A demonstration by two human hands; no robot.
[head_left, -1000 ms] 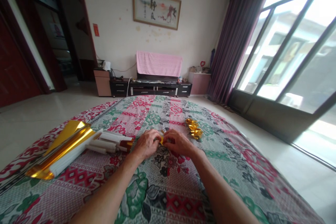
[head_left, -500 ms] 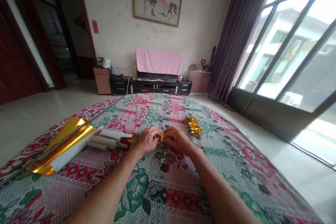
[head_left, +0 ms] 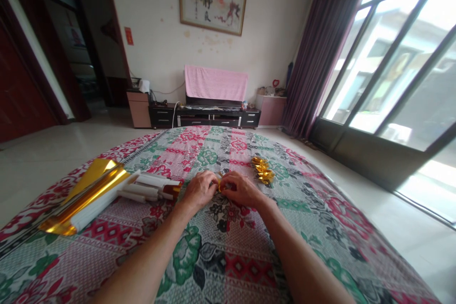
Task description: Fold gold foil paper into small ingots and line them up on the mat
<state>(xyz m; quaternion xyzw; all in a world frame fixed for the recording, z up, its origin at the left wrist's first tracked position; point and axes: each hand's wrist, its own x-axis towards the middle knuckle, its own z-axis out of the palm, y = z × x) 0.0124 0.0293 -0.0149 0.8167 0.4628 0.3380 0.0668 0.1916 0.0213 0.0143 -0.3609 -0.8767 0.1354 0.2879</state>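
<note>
In the head view, we see the left hand (head_left: pixel 200 191) and the right hand (head_left: pixel 241 190) close together over the middle of the table, fingertips nearly meeting. We find both pinching a small gold piece (head_left: pixel 219 185) between their fingers; the fingers hide most of it, so we cannot tell its full shape. It sits just above the patterned cloth (head_left: pixel 213 266), which is printed with red, green and grey flowers. To the right of the right hand, and apart from it, we make out a cluster of folded gold pieces (head_left: pixel 263 171) lying in a short row on the cloth. Left of the left hand lie several white rolls (head_left: pixel 142 189), one end showing reddish gold. Beside them, farther left, we see a sheet of shiny gold foil (head_left: pixel 85 199), partly curled, with white material along its near side. Beyond the table, we notice a pink cloth (head_left: pixel 215 83) draped above a low black cabinet (head_left: pixel 210 118), a framed picture (head_left: pixel 213 4) on the wall, and a purple curtain (head_left: pixel 320 52) beside the large window (head_left: pixel 392 66) on the right.
</note>
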